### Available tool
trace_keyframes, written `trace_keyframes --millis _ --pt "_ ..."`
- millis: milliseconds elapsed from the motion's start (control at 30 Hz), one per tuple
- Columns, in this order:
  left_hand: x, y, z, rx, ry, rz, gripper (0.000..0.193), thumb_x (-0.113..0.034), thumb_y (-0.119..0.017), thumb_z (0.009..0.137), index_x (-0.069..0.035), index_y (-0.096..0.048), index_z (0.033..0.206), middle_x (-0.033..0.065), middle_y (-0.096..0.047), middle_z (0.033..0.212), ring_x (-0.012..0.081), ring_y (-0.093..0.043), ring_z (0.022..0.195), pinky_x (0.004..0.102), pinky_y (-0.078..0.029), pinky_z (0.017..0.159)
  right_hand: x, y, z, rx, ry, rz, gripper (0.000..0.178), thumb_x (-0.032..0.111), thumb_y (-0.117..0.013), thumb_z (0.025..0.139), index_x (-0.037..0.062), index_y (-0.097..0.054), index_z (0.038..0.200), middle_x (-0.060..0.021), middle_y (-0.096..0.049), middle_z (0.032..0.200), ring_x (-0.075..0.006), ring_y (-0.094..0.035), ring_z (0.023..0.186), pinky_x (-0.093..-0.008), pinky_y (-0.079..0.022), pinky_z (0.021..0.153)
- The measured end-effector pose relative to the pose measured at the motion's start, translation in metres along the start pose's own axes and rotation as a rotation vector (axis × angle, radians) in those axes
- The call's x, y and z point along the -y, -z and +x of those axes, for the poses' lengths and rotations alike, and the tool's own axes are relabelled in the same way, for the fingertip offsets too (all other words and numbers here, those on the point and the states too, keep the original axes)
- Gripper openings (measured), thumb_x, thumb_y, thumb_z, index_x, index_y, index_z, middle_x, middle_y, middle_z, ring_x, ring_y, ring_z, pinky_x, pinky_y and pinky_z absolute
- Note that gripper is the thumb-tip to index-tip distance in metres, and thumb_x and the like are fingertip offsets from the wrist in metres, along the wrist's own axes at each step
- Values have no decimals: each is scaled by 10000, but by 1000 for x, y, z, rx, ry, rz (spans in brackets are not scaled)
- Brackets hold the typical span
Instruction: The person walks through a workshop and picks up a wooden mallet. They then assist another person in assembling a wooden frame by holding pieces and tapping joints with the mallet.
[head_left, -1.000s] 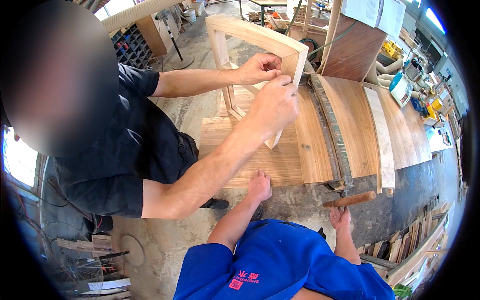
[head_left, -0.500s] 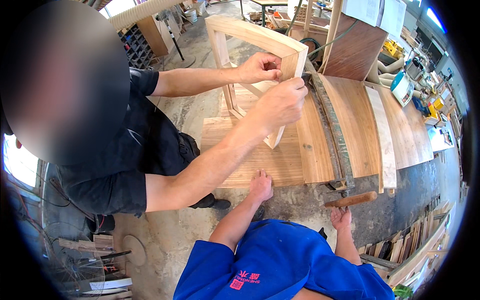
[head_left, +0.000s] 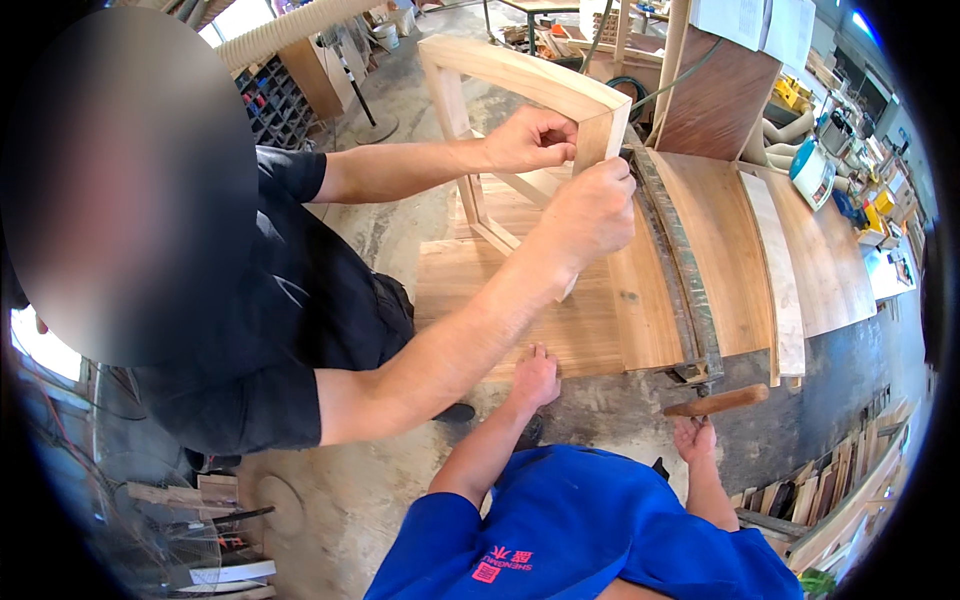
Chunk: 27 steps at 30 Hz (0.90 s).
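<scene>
My left hand (head_left: 537,378) rests on the near edge of a wide wooden panel (head_left: 660,320), fingers laid forward over the wood. Lower right, my right hand (head_left: 694,440) is palm up with fingers apart, just under the wooden handle (head_left: 716,401) of a long metal bar clamp (head_left: 676,250). Whether its fingertips touch the handle is hard to tell. The clamp lies across the panel. To the left, a co-worker in dark clothes grips a light wooden frame (head_left: 520,70) with both hands (head_left: 590,215), holding it upright above the panel.
A pale wooden strip (head_left: 775,270) crosses the panel right of the clamp. Upright wood offcuts (head_left: 815,480) stand in a rack at lower right. Tools and machines crowd the right side. A brown board (head_left: 715,100) with papers rises at the back. A fan (head_left: 150,530) is at lower left.
The whole view has shifted slightly, with most things appearing a little farther right. My right hand's fingers have moved closer beneath the clamp handle. The co-worker still holds the frame.
</scene>
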<state>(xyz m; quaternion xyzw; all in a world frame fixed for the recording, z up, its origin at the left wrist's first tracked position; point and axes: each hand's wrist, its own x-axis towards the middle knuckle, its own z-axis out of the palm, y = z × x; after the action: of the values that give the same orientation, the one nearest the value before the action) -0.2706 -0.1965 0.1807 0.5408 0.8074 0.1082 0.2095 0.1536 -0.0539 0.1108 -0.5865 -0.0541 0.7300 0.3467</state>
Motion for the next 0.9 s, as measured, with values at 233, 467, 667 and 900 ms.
trace_keyframes --millis 233,467,667,900 --pt "19 35 -16 -65 141 -167 824 -390 -707 797 -28 -358 1451 266 -272 1518 397 -327 1391 477 -283 1147 -8 -29 -24 -160 15 -220 355 371 -371 1026 76 -495 1180 -150 -653 991 -278 -651 763 -361 -528 622" --pt "53 6 -1 55 51 -426 1050 -474 -683 826 44 -90 1521 296 -147 1563 412 -156 1461 451 -154 1209 3 -16 -18 -182 119 -292 323 314 -388 1011 90 -485 1223 -141 -654 1026 -280 -670 825 -377 -542 643" --pt "34 48 -10 -61 -24 -45 1059 -472 -679 827 48 -69 1519 297 -141 1565 412 -142 1465 448 -147 1213 3 -41 -38 -198 131 -353 370 290 -392 1009 20 -536 1217 -152 -638 1107 -239 -651 850 -382 -543 680" --pt "43 24 -13 50 53 -55 1060 -476 -677 827 49 -69 1519 297 -138 1565 411 -142 1464 448 -152 1212 0 -42 -34 -215 158 -352 316 290 -410 1004 53 -555 1155 -114 -653 1011 -196 -618 734 -340 -529 656"
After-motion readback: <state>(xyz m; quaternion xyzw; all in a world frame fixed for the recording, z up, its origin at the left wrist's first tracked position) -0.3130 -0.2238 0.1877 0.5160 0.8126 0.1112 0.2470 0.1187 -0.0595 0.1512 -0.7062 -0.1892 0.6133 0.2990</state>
